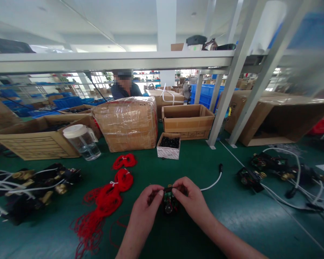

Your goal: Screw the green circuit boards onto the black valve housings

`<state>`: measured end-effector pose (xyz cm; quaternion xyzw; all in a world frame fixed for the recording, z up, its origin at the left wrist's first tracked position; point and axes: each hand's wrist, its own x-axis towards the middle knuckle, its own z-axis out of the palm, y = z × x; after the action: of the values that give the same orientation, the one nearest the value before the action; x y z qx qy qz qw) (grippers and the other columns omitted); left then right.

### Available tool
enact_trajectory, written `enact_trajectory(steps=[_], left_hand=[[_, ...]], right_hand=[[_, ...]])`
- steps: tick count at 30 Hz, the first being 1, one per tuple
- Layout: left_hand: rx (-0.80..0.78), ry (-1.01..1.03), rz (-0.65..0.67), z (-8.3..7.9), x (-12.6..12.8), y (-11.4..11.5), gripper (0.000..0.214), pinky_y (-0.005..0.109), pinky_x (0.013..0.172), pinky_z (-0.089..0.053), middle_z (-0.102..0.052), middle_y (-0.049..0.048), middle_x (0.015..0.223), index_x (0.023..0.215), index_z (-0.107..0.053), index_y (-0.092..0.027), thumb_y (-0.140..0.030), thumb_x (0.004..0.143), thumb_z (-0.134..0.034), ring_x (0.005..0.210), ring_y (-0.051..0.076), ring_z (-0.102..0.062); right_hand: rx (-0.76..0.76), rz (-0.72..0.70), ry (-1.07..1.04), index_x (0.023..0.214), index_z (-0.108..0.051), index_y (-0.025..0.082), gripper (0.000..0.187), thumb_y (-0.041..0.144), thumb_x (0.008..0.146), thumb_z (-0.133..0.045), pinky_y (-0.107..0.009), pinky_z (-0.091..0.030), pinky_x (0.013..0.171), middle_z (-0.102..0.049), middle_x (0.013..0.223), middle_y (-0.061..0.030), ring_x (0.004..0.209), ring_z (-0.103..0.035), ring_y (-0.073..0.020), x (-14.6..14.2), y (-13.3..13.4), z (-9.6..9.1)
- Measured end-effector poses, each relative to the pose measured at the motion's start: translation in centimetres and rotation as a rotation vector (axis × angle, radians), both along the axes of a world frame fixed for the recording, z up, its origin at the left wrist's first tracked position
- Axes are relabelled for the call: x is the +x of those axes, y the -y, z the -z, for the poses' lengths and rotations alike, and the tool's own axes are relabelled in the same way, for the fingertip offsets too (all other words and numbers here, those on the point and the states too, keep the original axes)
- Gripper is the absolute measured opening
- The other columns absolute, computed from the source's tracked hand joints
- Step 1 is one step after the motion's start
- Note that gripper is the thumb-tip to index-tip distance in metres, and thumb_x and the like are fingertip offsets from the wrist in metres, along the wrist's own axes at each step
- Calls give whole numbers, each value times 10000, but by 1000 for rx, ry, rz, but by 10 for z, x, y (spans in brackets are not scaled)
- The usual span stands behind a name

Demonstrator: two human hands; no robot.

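While both hands meet low in the middle of the head view, the left hand (pixel 148 201) and the right hand (pixel 190 199) are closed by their fingertips on 1 small black valve part (pixel 169 207), held between them just above the green desk (pixel 205 230). A white cable (pixel 212 184) trails from under the right hand toward the upper right, ending in a dark plug. Loose red string bundles (pixel 108 198) lie near the left hand. A pile of brass-fitted assemblies (pixel 35 185) sits at the left edge, with more assemblies (pixel 272 169) at the right. Further up stand a plastic jug (pixel 82 142), a small white box of black parts (pixel 169 145) and a wrapped carton (pixel 128 122), with a person (pixel 124 88) behind it. Since the grip is fingertips only, the part could slip or twist. The trailing cable could tug on it, and the string could snag.
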<state>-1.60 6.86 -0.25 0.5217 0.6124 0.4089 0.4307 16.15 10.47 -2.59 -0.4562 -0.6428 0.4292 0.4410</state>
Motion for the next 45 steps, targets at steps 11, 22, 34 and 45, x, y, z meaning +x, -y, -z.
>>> enact_trajectory(steps=[11, 22, 34, 45], left_hand=[[2, -105, -3, 0, 5, -5, 266, 312, 734, -479, -680, 24, 879, 928, -660, -223, -461, 862, -559, 823, 219, -633], [-14, -36, -33, 2, 6, -3, 211, 316, 784, -469, -693, 9, 899, 926, -662, -232, -413, 874, -567, 866, 220, -649], [-5, -9, -43, 8, 4, -3, 236, 332, 804, -489, -715, 25, 927, 962, -679, -228, -429, 871, -596, 890, 233, -664], [3, 249, 34, 21, -3, 9, 440, 380, 955, -523, -744, 70, 1144, 1185, -648, -229, -300, 751, -669, 1087, 261, -690]], right_hand=[[52, 31, 53, 856, -639, 208, 29, 206, 856, -611, -269, -435, 648, -583, 820, 9, 717, -554, -160, -3, 1, -5], [-73, -35, -26, 857, -623, 201, 94, 293, 873, -610, -268, -413, 615, -566, 762, 20, 677, -529, -152, -3, -2, -6], [-85, -108, -25, 911, -645, 208, 94, 234, 830, -608, -280, -425, 633, -574, 752, 26, 680, -535, -156, 6, -8, 1], [17, -177, 54, 1150, -645, 250, 342, 125, 846, -550, -297, -474, 716, -595, 882, 8, 763, -579, -162, 19, 5, 2]])
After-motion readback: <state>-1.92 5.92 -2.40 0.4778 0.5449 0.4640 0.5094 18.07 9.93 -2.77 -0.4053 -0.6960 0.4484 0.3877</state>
